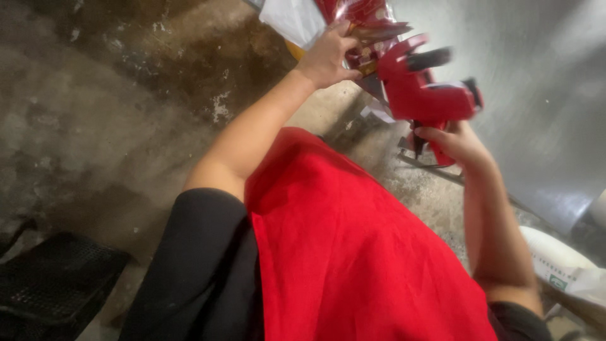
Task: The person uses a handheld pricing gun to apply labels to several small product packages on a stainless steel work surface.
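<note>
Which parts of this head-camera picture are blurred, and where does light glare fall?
Head view: the red tool in the right hand is smeared by motion blur; the left hand on shiny packets is softer too; pale glare washes the grey wall; floor dim.

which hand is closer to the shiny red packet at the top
Left. The left hand grips the shiny red packet at its edge. The right hand is lower and apart from it, holding the red handheld tool from below.
</note>
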